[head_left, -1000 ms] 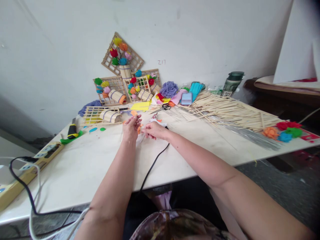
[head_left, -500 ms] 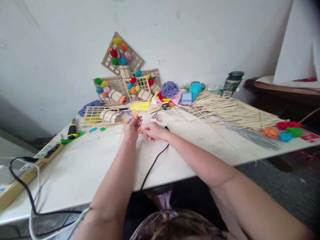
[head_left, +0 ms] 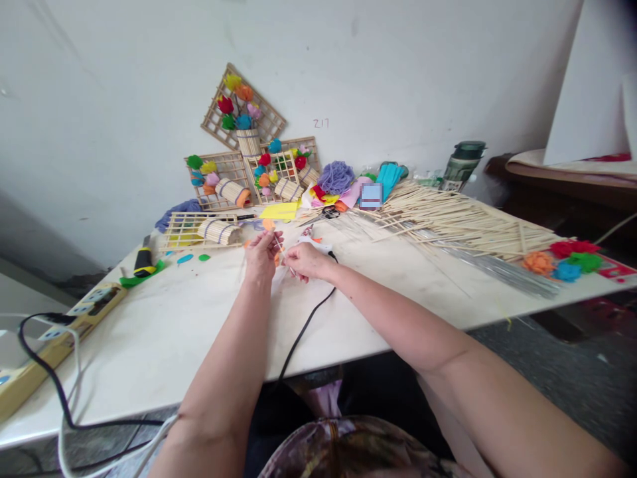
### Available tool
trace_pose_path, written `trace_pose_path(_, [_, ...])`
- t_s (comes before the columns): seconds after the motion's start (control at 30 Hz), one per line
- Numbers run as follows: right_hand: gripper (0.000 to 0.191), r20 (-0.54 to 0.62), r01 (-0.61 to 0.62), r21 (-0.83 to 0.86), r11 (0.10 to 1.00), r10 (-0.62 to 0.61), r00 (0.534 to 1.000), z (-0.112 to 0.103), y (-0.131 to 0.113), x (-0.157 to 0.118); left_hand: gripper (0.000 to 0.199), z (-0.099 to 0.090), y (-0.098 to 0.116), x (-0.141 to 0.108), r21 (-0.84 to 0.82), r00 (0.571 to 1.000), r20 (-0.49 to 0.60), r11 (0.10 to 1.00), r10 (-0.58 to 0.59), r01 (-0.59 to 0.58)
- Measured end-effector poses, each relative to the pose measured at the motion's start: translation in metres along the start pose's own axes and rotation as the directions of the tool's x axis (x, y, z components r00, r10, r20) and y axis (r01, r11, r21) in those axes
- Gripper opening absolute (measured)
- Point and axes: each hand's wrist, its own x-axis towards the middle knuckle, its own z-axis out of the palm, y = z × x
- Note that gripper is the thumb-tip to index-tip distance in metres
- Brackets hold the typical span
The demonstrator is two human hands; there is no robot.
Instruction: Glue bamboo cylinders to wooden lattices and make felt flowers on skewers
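Observation:
My left hand (head_left: 263, 253) and my right hand (head_left: 306, 261) are close together above the middle of the table. Both have their fingers closed in a pinch. A thin, pale, stick-like strip (head_left: 279, 243) runs between them, its ends hidden by the fingers. Whether it is wire or a sliver of bamboo I cannot tell. Orange paper pieces (head_left: 269, 225) show just beyond and between the hands. A glue gun (head_left: 308, 235), white with a dark patterned tip, lies behind my right hand, partly covered by it. Its black cord (head_left: 311, 320) trails toward the table's front edge.
Bamboo lattice frames with paper flowers (head_left: 243, 106) lean on the wall. Purple yarn (head_left: 336, 178), yellow paper (head_left: 279, 211) and scissors (head_left: 330, 212) lie at the back. Bamboo sticks (head_left: 458, 216) spread rightward. A yellow-black cutter (head_left: 144, 261) and power strip (head_left: 89, 312) are left.
Both hands stay in nearly the same place, with the pale strip still between them. The fingers of my right hand have shifted very slightly.

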Motion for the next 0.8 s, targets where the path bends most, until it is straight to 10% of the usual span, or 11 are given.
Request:
trace_pose_path(0.43, [0.034, -0.113, 0.053, -0.205, 0.977, -0.077, 0.991, -0.006, 0.002, 0.002, 0.014, -0.004, 0.004, 0.004, -0.017, 1.000, 0.013, 1.000, 0.024, -0.024])
trace_pose_path(0.6, [0.028, -0.311, -0.095, -0.680, 0.728, -0.169, 0.935, -0.031, 0.003, 0.002, 0.011, -0.007, 0.012, 0.005, -0.041, 0.999, -0.029, 0.999, 0.019, -0.020])
trace_pose_path(0.8, [0.045, -0.337, -0.268, -0.770, 0.580, -0.012, 0.941, -0.042, 0.014, 0.003, 0.011, -0.008, 0.013, 0.006, -0.033, 0.999, -0.042, 0.999, -0.009, 0.008])
